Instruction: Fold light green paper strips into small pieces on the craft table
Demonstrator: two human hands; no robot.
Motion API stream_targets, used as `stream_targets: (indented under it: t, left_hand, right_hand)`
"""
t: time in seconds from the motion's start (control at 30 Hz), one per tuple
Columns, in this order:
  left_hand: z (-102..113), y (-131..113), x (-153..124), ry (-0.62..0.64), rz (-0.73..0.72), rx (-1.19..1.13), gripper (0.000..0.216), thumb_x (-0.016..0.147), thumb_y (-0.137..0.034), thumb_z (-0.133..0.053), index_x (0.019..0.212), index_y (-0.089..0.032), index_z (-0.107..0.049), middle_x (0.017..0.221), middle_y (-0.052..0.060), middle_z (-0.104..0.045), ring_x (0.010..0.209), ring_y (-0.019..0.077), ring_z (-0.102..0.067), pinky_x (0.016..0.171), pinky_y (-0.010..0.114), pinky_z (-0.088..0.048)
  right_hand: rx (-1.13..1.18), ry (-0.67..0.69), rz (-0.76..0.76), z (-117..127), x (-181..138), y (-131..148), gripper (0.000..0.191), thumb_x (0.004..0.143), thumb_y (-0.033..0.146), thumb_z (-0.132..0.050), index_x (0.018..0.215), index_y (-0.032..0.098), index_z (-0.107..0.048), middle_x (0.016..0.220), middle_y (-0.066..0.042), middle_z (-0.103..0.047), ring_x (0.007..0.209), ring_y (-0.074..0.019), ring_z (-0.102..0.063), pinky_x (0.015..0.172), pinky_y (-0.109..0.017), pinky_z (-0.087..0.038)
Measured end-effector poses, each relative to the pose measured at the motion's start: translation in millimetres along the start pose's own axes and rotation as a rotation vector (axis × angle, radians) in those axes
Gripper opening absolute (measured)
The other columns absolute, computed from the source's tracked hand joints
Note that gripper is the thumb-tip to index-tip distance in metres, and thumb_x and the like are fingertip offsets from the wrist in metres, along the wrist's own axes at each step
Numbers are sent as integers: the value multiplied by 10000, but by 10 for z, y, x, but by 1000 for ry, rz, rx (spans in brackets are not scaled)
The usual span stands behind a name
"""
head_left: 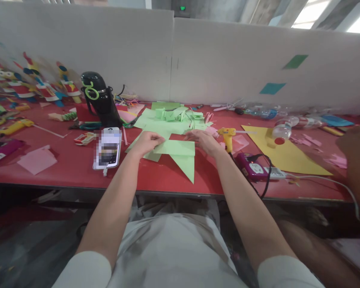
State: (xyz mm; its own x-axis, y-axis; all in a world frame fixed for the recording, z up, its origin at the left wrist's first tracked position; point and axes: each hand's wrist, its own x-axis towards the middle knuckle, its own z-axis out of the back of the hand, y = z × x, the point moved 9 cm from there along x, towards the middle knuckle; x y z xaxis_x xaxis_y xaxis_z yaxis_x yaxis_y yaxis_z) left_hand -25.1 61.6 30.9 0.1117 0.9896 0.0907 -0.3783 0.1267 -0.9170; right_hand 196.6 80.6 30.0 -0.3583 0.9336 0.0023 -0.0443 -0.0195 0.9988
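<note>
A folded light green paper sheet (177, 151) lies on the red table (78, 168) in front of me, with a pointed corner hanging toward the near edge. My left hand (147, 143) pinches its left upper edge, fingers closed on the paper. My right hand (203, 141) rests on the paper's right upper edge, fingers curled over it. Behind the sheet is a heap of green paper scraps and folded pieces (174, 118).
A phone (108, 149) lies left of the paper, with a black bottle (100, 98) behind it. A yellow glue gun (228, 138), a purple power strip (255, 167) and a yellow sheet (285, 154) are on the right. Another person's arm (358, 156) enters at right. Paper toys line the far left.
</note>
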Motion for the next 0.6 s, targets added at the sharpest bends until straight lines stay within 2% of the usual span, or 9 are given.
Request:
stream_targets:
  t: [0.1, 0.17, 0.3, 0.47, 0.53, 0.6]
  left_hand:
    - [-208, -202, -65, 150, -87, 71, 284, 758, -420, -694, 831, -149, -738, 820, 53, -723, 705, 158, -595, 645, 268, -426]
    - [-348, -278, -104, 246, -104, 101, 262, 772, -402, -678, 812, -149, -733, 808, 58, -723, 708, 163, -602, 667, 280, -446]
    - [-530, -347, -134, 339, -124, 127, 257, 793, -392, -649, 831, -150, -726, 815, 61, -716, 703, 156, -597, 691, 289, -463]
    - [-572, -345, -108, 335, -158, 171, 254, 812, -378, -616, 840, -144, -710, 805, 61, -707, 700, 158, -590, 666, 279, -455]
    - [-479, -298, -69, 289, -172, 203, 247, 811, -371, -609, 826, -145, -707, 802, 55, -705, 704, 160, -589, 660, 273, -446]
    - [-271, -226, -9, 159, -177, 238, 263, 815, -380, -593, 806, -144, -709, 768, 45, -690, 699, 164, -582, 644, 270, -430]
  right_hand:
    - [-247, 151, -47, -200, -48, 15, 315, 765, 478, -666, 843, 182, -738, 854, -52, -687, 749, -151, -588, 677, -284, -447]
    - [-424, 246, -71, -332, -89, 15, 307, 728, 463, -695, 827, 177, -746, 718, -17, -635, 632, -122, -507, 611, -281, -393]
    - [-484, 329, -35, -519, -117, 70, 280, 729, 433, -651, 775, 165, -719, 663, 14, -577, 599, -106, -457, 596, -277, -357]
    - [-486, 331, -37, -589, -110, 71, 224, 730, 379, -612, 673, 164, -638, 570, 50, -447, 546, -84, -374, 552, -261, -296]
    - [-477, 309, -39, -554, -104, 69, 198, 715, 345, -604, 636, 164, -612, 563, 50, -428, 544, -83, -367, 547, -260, -284]
    - [-464, 288, -36, -473, -98, 60, 187, 706, 321, -596, 600, 166, -586, 561, 43, -434, 546, -86, -375, 543, -261, -281]
